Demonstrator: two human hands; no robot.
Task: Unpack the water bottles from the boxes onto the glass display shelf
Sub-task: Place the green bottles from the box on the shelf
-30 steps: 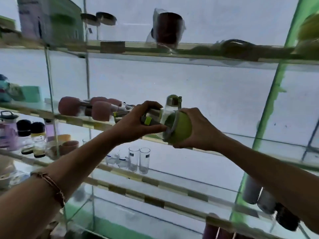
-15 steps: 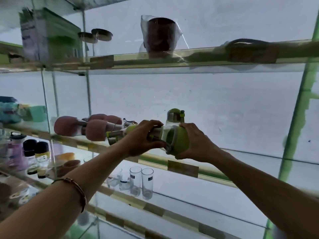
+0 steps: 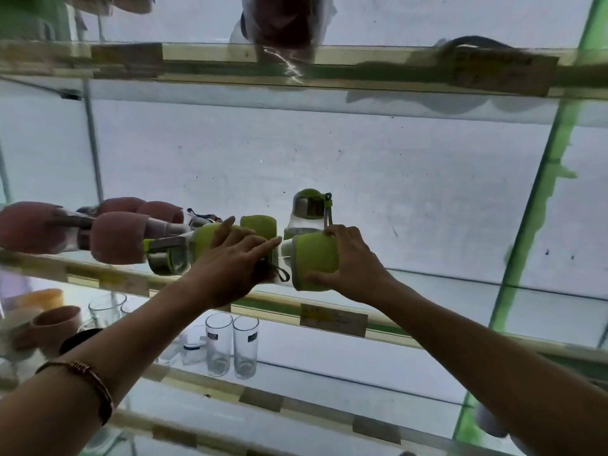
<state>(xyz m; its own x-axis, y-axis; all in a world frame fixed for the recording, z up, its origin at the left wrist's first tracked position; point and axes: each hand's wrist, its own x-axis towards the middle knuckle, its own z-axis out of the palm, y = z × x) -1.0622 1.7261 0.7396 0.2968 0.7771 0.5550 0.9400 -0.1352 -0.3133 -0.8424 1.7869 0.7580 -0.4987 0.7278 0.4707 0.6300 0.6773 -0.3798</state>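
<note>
Your right hand (image 3: 345, 261) gripped a green bottle (image 3: 314, 261) lying on the glass shelf (image 3: 460, 291) (pale wall behind) — left hand (image 3: 230, 261), fingers straight, pressed its neighbour (image 3: 204, 236).

Two clear drinking glasses (image 3: 232, 345) upright side by side on a lower shelf, a terracotta-coloured cup (image 3: 56, 325) at far left, a plastic-wrapped dark container (image 3: 284, 23) overhead, green upright post (image 3: 539, 205) at right.

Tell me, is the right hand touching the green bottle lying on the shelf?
Touching. In the head view, the right hand wraps the lying green bottle's green base, fingers over the top, thumb under.
</note>
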